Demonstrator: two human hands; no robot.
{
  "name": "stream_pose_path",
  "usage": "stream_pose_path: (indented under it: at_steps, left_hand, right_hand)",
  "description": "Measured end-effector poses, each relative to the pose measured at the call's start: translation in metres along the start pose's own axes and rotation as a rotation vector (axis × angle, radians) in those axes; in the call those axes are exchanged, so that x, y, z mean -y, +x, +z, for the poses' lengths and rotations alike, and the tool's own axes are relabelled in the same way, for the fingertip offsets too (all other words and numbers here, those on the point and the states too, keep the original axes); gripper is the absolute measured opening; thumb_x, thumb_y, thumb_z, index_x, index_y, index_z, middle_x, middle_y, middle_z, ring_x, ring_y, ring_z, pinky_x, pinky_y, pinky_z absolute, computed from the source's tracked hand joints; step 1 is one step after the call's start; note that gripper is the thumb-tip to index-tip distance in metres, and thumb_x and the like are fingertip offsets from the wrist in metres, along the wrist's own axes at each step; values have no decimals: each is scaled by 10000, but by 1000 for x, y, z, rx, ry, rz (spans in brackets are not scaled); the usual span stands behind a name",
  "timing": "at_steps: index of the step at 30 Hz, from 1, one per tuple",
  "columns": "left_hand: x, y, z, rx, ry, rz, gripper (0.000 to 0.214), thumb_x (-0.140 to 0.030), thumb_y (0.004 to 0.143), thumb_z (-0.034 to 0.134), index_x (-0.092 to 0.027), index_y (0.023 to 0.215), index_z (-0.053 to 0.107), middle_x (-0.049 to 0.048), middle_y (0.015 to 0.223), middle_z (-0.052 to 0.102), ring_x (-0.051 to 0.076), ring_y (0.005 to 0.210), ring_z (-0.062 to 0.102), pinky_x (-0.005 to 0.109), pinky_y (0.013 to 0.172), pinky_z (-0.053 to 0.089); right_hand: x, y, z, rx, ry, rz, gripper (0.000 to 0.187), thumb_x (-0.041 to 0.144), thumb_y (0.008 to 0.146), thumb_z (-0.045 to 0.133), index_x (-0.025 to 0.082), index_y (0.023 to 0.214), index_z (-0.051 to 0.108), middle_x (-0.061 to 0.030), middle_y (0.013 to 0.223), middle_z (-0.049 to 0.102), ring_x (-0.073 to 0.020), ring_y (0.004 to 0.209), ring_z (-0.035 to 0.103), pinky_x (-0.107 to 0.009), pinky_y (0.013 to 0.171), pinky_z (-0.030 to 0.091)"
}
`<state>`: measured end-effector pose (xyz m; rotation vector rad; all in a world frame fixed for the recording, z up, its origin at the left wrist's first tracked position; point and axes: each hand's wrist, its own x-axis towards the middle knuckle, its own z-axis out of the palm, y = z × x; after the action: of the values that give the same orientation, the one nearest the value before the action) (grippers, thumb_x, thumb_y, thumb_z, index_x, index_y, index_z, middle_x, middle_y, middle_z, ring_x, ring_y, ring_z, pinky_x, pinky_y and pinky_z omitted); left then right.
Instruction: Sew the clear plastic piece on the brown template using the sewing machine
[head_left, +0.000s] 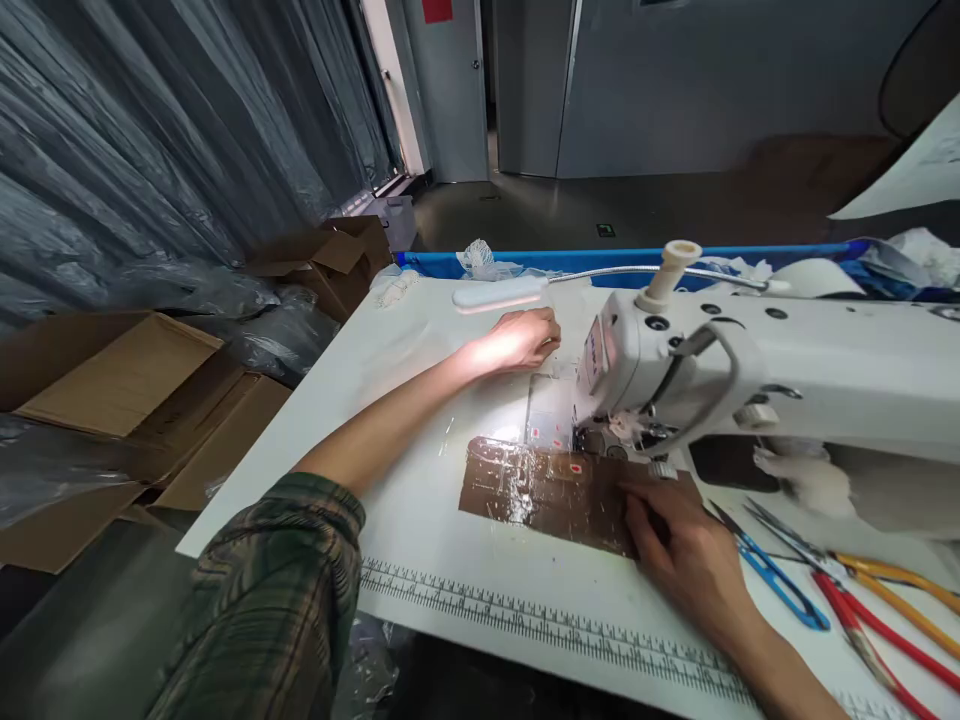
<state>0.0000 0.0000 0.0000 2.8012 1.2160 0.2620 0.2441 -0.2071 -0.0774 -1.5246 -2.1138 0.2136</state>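
Plaid cloth in dark green covers the left sleeve [277, 590], pushed up the forearm and reaching over the near edge of the tabletop. Beyond, a grey, creased curtain [187, 120] hangs along the left side of the room, and a pale door [450, 100] stands at the back above a dark floor [562, 215]. Open cardboard boxes [120, 375] and crumpled clear plastic sit left of the tabletop [405, 520], which is white, with a printed ruler scale [540, 620] along its near side and a blue rim [435, 263] behind its far edge. A white sewing machine [840, 350] fills the right side. The gooseneck lamp [501, 294] stretches over the far part of the tabletop, its light falling near the left hand [517, 340].

Just in front of the machine's needle area lies a brown sheet [559, 505], flat and glossy, with a clear plastic piece [550, 405] reaching away from its far edge. The right hand [679, 535] rests on the sheet's right end, its grip loosely open, thumb apart from the forefinger. Beyond the sheet, the left grip is curled near the clear piece; whether it pinches anything cannot be told. Red-handled scissors [851, 615] and blue snips [780, 580] lie right of the right hand.
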Motion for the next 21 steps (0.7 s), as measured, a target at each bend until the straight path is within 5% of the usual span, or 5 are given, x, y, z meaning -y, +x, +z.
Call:
stream_pose_path:
  at_steps: [3,7,12,16,21]
  left_hand:
    - [-24,-39,8,33,17,49,241,-258,920,419,-154,941,636,92,990,600,199,828,593,286,683,450]
    - [-41,-67,19,85,13,142,245,-326,929,443,-182,1001,628,78,1053,594,177,903,577,260,743,441]
    - [-34,-81,-2,257,69,16,142,-295,782,569,-187,855,624,42,851,606,150,693,533,269,651,402]
    - [-37,-83,-18,99,71,34,244,-270,763,544,-197,984,618,57,1006,595,182,823,558,300,756,420]
    - [-62,-82,7,34,58,-110,265,-366,901,445,-183,940,632,108,965,601,253,897,565,363,765,423]
  right_hand:
    - [9,-2,-2,2,-26,27,314,318,930,408,199,1042,676,-62,1003,708,-186,786,677,-291,642,516]
    - [11,-5,-1,-19,-25,33,316,316,918,414,199,1046,678,-61,955,703,-187,794,667,-294,656,505]
    - [7,-9,-1,-9,80,53,290,291,889,438,209,1009,689,-51,924,703,-173,780,658,-289,683,503]
    - [8,-9,-2,1,87,66,293,289,886,430,199,997,686,-56,916,697,-179,782,652,-300,686,496]
    - [6,-10,-1,-5,111,53,295,291,879,434,202,1010,683,-58,885,690,-176,767,647,-288,652,486]
